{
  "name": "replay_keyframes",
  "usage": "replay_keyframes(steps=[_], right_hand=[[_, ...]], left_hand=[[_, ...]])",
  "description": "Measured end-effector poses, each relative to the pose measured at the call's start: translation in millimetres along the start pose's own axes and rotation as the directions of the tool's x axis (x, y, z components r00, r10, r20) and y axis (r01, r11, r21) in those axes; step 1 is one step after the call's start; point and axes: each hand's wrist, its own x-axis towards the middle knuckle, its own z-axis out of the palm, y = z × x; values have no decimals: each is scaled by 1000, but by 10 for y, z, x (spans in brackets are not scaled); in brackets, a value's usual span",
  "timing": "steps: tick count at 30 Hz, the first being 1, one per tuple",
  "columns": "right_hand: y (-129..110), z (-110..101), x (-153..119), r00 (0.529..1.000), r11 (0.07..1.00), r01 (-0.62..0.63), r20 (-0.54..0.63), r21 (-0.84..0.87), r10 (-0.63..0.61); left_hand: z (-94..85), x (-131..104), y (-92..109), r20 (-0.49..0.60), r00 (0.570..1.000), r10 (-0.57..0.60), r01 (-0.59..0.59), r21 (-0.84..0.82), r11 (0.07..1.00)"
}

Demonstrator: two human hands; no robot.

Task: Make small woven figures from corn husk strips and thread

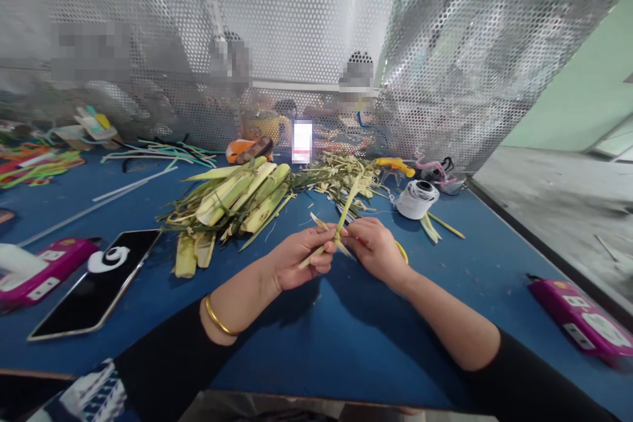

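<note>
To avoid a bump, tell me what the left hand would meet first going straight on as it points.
Probably the right hand, just ahead of the left hand; whether they touch is unclear.

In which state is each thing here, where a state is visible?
left hand: closed on strip
right hand: closed around tool
strip: held, slanting upward
tool: mostly hidden
phone: upright, screen lit
tablet: flat, screen dark
spool: wound with white string
husks: heaped
shreds: loosely piled

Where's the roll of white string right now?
The white string roll sits right of centre in the head view, on the blue table, beyond the right hand, beside a green stem.
</note>
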Motion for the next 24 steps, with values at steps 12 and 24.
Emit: replay_keyframes(steps=[12,24], right_hand=[[333,-696,52,847,664,-469,-82,-582,525],[1097,-884,-214,435,248,-798,-240,-550,868]], left_hand=[[-84,46,132,-258,921,290,-99,567,817],[-304,49,339,-222,830,511,137,971,198]])
